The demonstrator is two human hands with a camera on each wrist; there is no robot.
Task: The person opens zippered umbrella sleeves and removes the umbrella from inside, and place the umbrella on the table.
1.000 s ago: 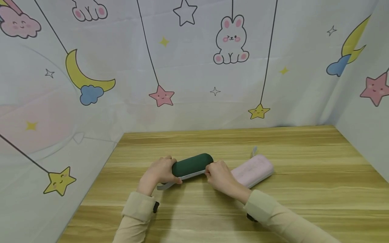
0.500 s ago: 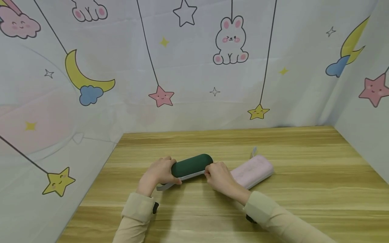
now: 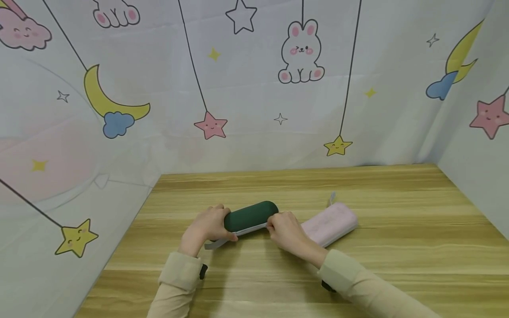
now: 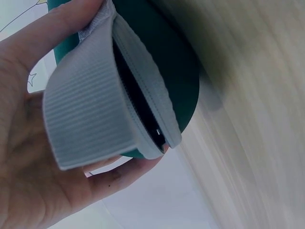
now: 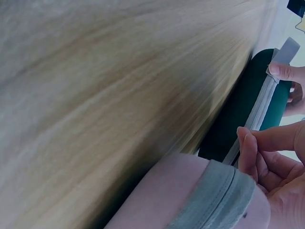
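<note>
A dark green zip case [image 3: 248, 217] lies slanted on the table, with a pale grey zip band [image 5: 259, 105] along its near side. My left hand [image 3: 208, 224] grips its left end, thumb in front and fingers behind. From that end sticks a grey strap loop [image 4: 88, 109]; beside it, in the left wrist view, the zip edges stand apart around a dark gap. At the right end my right hand [image 3: 289, 235] pinches at the zip between thumb and forefinger. The zipper pull itself is hidden by the fingertips.
A pink zip case [image 3: 332, 223] with a grey zip band lies just right of my right hand, a small loop [image 3: 333, 197] at its far end. The wood-grain table [image 3: 254, 282] meets a printed cloth backdrop [image 3: 254, 97] behind and at both sides.
</note>
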